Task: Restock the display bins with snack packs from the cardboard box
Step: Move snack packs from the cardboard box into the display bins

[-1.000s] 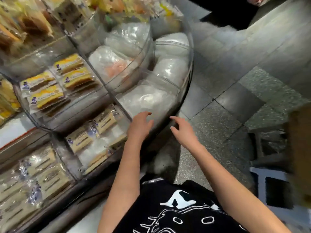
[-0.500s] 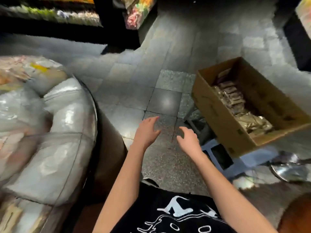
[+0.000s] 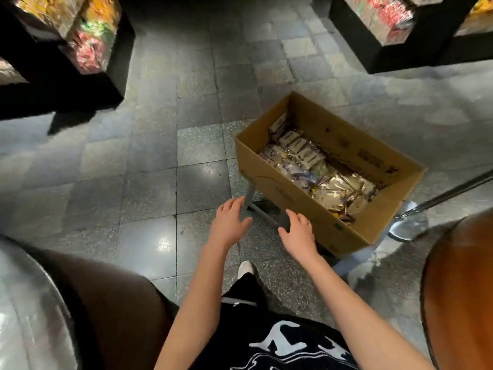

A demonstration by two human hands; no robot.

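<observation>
An open cardboard box (image 3: 280,192) rests on a low stool right of centre, partly filled with shiny snack packs (image 3: 317,169). My left hand (image 3: 229,224) hovers with fingers spread, empty, just left of the box's near corner. My right hand (image 3: 298,233) is also empty and spread, in front of the box's near long wall, not touching any pack. The rounded display bin edge (image 3: 29,311) shows only at the bottom left, blurred.
Dark display stands with colourful sweets stand at the far left (image 3: 88,46) and far right (image 3: 386,20). A chrome barrier post base (image 3: 408,225) and its rail are right of the box. An orange-brown rounded surface (image 3: 461,289) fills the lower right. Grey tiled floor (image 3: 149,161) lies between.
My view has swung from the display bins rightward to the floor and the box. Both empty hands moved away from the bin and now hover near the box's near corner.
</observation>
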